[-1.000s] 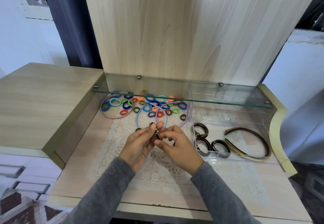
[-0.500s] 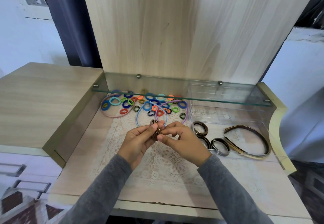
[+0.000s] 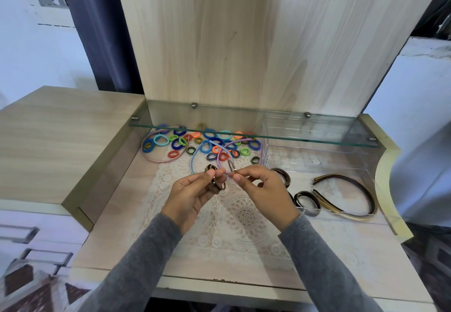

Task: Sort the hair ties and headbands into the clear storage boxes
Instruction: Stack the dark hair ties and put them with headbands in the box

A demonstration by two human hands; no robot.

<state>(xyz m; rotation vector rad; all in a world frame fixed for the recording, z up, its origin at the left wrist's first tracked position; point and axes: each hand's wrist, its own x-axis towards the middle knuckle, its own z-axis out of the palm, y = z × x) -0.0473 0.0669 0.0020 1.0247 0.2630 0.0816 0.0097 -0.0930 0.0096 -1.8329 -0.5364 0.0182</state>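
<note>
The front clear box (image 3: 382, 189) sat on the right of the wooden surface (image 3: 117, 226), just beside the lace mat (image 3: 244, 221). Inside it lay two brown headbands (image 3: 351, 187), nested together along its right part, and three dark hair-tie rings (image 3: 306, 199) at its left part (the one nearest the right wrist was largely hidden). The rear clear box (image 3: 305, 157) stood directly behind it, under the glass shelf (image 3: 219, 133); what it held could not be told through the glass.

Above the mat, the left hand (image 3: 190, 197) held a bundle of brown hair ties (image 3: 214, 183), its fingers (image 3: 207, 177) curled and clamped round them. The right hand (image 3: 264, 189) was close beside it, thumb and forefinger pinched together on a thin brown tie (image 3: 231, 166) with a small metal bead, the remaining fingers loosely curled.

At the back of the surface, partly beneath the shelf, lay a scatter of coloured hair ties (image 3: 210, 140), outside either box. Among them rested a pink headband (image 3: 156, 158) on the left, a blue headband (image 3: 194, 159) in the middle and a purple headband (image 3: 235, 143) nearest the rear box.
</note>
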